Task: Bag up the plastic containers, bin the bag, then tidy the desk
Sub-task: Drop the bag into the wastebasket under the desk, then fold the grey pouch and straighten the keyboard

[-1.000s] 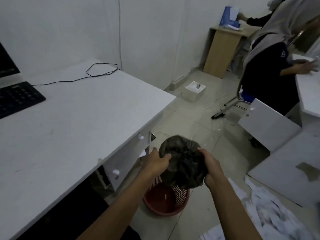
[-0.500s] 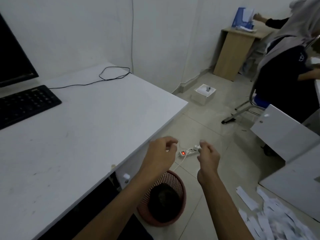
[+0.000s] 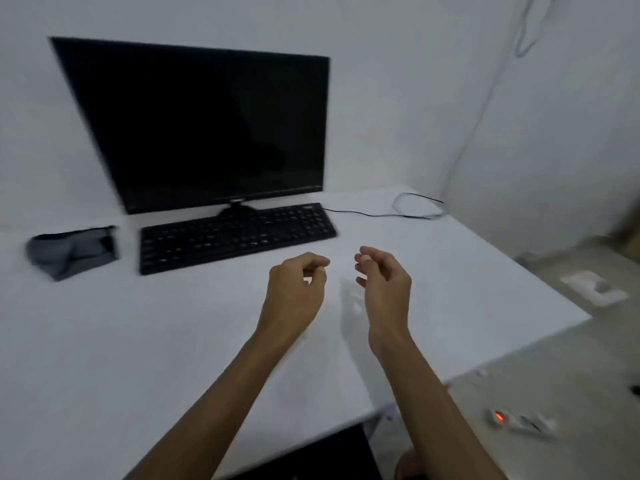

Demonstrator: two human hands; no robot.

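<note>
- The left hand (image 3: 294, 289) and right hand (image 3: 382, 282) hover over the middle of the desk (image 3: 138, 341), fingers loosely curled, holding nothing.
- No bag or bin is in view, so tidying the desk looks like the step in hand.
- Toward the desk's back edge lie the keyboard (image 3: 235, 235) and, at the back-left, a dark pouch (image 3: 71, 251); the next move likely calls for reaching there.

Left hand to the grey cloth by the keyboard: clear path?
Probably yes. The left hand hovers empty over bare desk; nothing lies between it and the cloth, left of the keyboard.
</note>
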